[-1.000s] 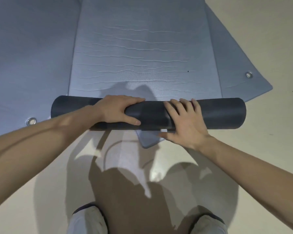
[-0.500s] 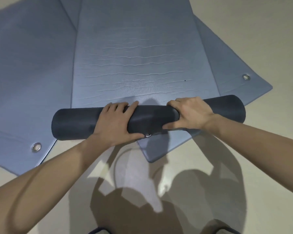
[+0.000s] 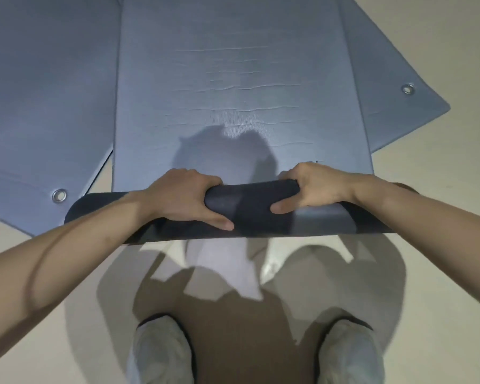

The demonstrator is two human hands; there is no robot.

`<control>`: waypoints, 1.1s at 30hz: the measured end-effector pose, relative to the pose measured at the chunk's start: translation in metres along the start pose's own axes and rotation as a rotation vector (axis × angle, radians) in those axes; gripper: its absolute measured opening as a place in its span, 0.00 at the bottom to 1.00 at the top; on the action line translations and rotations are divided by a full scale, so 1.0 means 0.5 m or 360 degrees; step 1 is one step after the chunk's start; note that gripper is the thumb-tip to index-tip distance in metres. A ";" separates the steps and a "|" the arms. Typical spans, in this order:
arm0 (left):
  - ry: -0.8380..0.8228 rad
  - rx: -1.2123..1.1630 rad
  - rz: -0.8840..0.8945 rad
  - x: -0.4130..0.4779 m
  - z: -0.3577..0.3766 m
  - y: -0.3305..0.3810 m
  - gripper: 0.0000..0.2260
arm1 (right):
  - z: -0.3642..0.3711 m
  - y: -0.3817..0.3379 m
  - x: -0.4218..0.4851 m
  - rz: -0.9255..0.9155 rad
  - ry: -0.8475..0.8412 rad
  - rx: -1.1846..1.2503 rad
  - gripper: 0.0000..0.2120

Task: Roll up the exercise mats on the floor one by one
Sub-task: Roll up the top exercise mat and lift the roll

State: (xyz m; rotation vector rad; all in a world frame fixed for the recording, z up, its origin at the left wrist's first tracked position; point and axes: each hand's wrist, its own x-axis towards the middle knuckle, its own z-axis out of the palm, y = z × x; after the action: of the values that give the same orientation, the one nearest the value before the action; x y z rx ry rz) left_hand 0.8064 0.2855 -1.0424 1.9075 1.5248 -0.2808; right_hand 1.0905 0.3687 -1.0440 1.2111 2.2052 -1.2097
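Since one hand lay flat while the other gripped half a second ago, the change is in the hold: both hands now clamp the roll (image 3: pixel 250 209) together. The floor (image 3: pixel 441 245) carries three grey-blue mats fanned out beyond the roll. The centre mat (image 3: pixel 241 79) is the one being rolled. Its flat part runs away from the roll, wrinkled, with most of its length not yet taken up. The left mat (image 3: pixel 47 92) and right mat (image 3: pixel 385 92) lie flat either side, untouched. The roll is dark and lies crosswise on the centre mat's near end. The left hand (image 3: pixel 183 198) has fingers curled over the roll's far side and thumb on the near face; the right hand (image 3: pixel 316 187) does the same. The mat corner that poked out nearer than the roll no longer shows. This is likely a tightening squeeze before the next push. Mat one is at an early stage, with two more waiting. One grommet (image 3: pixel 59 195) sits by the roll's left end, another grommet (image 3: pixel 408 89) far beyond its right end.
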 end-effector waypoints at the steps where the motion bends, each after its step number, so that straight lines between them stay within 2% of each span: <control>1: -0.0090 -0.0109 0.0001 -0.004 0.009 0.000 0.21 | 0.008 0.000 -0.006 0.0014 -0.0102 0.0061 0.19; 2: -0.0186 -0.0221 0.0008 -0.009 0.017 0.000 0.21 | 0.015 0.000 -0.012 0.0037 -0.0191 0.0108 0.17; 4: -0.0345 -0.0403 0.0051 -0.016 0.033 -0.001 0.27 | 0.037 0.000 -0.018 0.0089 -0.0303 0.0163 0.20; 7: -0.0426 -0.0454 0.0073 -0.021 0.057 0.001 0.31 | 0.068 0.002 -0.031 0.0146 -0.0285 0.0146 0.22; 8: -0.0418 -0.0457 0.0062 -0.021 0.061 0.000 0.31 | 0.076 0.002 -0.039 0.0150 -0.0175 0.0092 0.24; 10: -0.0408 -0.0512 0.0021 -0.016 0.059 -0.006 0.31 | 0.097 0.000 -0.063 0.0081 0.0221 -0.0114 0.31; 12: -0.0410 -0.0621 -0.0032 -0.010 0.052 -0.016 0.29 | 0.136 -0.003 -0.091 -0.0131 0.0682 -0.0351 0.38; 13: -0.0410 -0.0673 -0.0047 -0.008 0.047 -0.022 0.28 | 0.160 -0.004 -0.105 -0.0214 0.0820 -0.0470 0.41; 16: -0.0417 -0.0743 -0.0038 -0.004 0.043 -0.028 0.28 | 0.220 0.015 -0.123 -0.0268 0.0923 -0.0830 0.49; 20: -0.0388 -0.0631 -0.0086 -0.011 0.048 -0.023 0.28 | 0.225 0.031 -0.108 -0.0339 0.0945 -0.1020 0.50; 24: 0.0013 -0.0202 -0.0191 -0.033 0.049 -0.020 0.35 | 0.192 0.028 -0.086 -0.0395 0.0952 -0.0932 0.48; 26: 0.0325 0.0070 -0.0042 -0.051 0.059 -0.011 0.33 | 0.156 0.017 -0.074 -0.0305 0.0830 -0.0851 0.46; 29: 0.0755 0.0267 0.0226 -0.076 0.096 0.015 0.34 | 0.100 0.006 -0.043 -0.0156 0.0548 -0.0724 0.41; 31: 0.0903 0.0391 0.0256 -0.085 0.132 0.038 0.38 | 0.066 0.005 -0.025 -0.0144 0.0464 -0.0621 0.39; 33: 0.0922 0.0495 0.0212 -0.084 0.162 0.050 0.43 | 0.037 0.005 -0.011 -0.0095 0.0347 -0.0500 0.36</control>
State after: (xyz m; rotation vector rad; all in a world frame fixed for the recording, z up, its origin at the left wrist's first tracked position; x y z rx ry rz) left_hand 0.8364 0.2007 -1.0711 2.4741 1.7800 0.1183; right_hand 1.0938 0.3514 -1.0526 1.1992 2.4877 -0.7398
